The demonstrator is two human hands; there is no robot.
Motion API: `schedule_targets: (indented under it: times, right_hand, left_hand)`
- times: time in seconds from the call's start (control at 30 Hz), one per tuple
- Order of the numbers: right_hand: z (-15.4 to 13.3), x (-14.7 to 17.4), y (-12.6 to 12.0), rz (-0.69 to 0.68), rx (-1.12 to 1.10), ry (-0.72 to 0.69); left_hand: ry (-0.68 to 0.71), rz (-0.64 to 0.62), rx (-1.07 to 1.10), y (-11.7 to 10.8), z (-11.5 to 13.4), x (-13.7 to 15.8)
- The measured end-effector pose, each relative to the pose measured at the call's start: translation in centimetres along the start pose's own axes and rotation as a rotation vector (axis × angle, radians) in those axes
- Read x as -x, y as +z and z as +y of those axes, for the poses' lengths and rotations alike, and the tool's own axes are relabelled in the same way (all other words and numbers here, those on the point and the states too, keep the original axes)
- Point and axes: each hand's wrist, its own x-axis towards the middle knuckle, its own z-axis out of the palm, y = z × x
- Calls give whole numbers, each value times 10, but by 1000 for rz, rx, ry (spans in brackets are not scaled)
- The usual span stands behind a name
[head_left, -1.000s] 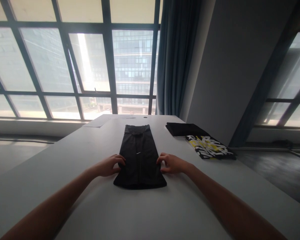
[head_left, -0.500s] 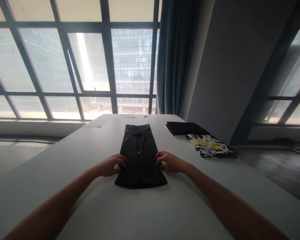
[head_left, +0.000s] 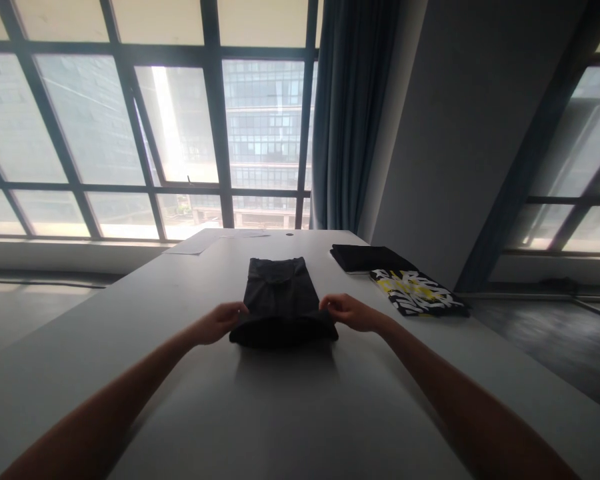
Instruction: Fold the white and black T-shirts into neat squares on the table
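A folded black shirt (head_left: 280, 293) lies in front of me, with a curved neckline at its far end. Its near part is raised off the table and bent upward, showing a dark underside. My left hand (head_left: 221, 321) pinches the left edge between thumb and fingers. On the opposite edge, my right hand (head_left: 349, 312) grips the cloth in the same way. Both hands are level with each other, and the fingertips are partly hidden by the fabric.
On the right of the white table (head_left: 180, 373) lie a folded black cloth (head_left: 370, 257) and a folded black, white and yellow patterned garment (head_left: 417, 292). Paper sheets (head_left: 187, 248) rest at the far left. A blue curtain (head_left: 343, 133) hangs beyond, beside large windows.
Both hands have lifted the shirt's near part off the table and moved slightly away from me. The shirt now looks shorter, and its small white mark is covered.
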Motion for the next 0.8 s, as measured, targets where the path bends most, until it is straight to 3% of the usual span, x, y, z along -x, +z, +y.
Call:
schedule_targets:
  times: [0.07, 0.13, 0.27, 0.43, 0.6, 0.8]
  right_hand:
    - [7, -9, 5, 239, -133, 64]
    - [15, -17, 12, 364, -195, 163]
    - [28, -22, 21, 266, -124, 249]
    - [29, -19, 24, 210, 30, 208]
    - [32, -20, 27, 245, 113, 147]
    - [35, -20, 27, 321, 209, 52]
  left_hand:
    - [-105, 162, 179, 7, -8, -7]
    - [-222, 287, 298, 13, -16, -14]
    - [-366, 376, 370, 18, -25, -19]
    - [-319, 231, 310, 11, -21, -12]
    - [-300, 101, 291, 11, -19, -9]
    - [-35, 222, 23, 20, -16, -19]
